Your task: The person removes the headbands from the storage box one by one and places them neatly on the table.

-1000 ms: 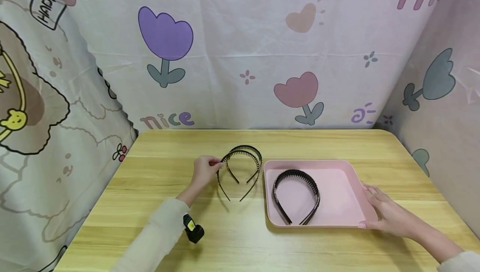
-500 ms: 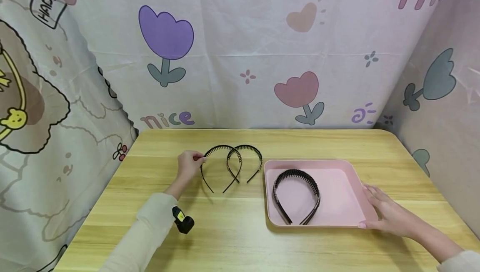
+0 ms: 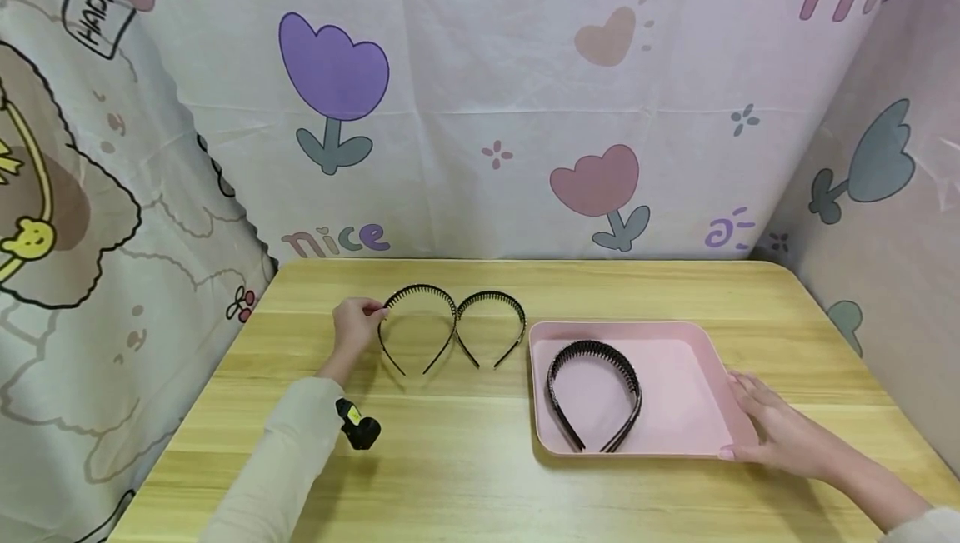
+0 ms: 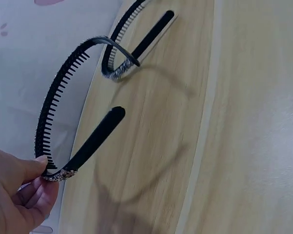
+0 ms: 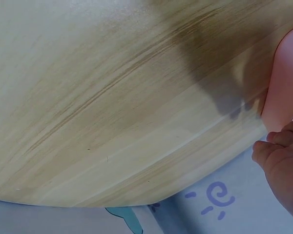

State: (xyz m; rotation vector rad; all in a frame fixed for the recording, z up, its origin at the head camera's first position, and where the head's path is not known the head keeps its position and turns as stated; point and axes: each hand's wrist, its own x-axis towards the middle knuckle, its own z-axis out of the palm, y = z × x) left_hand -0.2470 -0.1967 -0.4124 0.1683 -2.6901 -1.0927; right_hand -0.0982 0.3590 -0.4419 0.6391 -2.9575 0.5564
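Note:
Between thumb and fingers, my left hand (image 3: 356, 330) pinches one side of a thin black headband (image 3: 422, 287). Its comb teeth and a glittery patch by the fingertips show in the left wrist view, where its shadow falls apart from it on the table. Just right of it a second toothed headband (image 3: 491, 296) lies on the wood; the two look edge to edge from above. My right hand (image 3: 783, 433) rests against the right wall of a pink tray (image 3: 686, 397), fingers fairly straight. Inside the tray's left part lie black headbands (image 3: 596, 348), closely stacked, so their number is unclear.
All of this is on a light wooden table (image 3: 450, 476). A printed cloth (image 3: 465, 52) hangs behind it and along both sides. A small black device (image 3: 358, 426) sits at my left wrist.
My left hand has drawn the pinched headband leftward, from overlapping the second headband to beside it. The second headband, the tray and my right hand have stayed in place.

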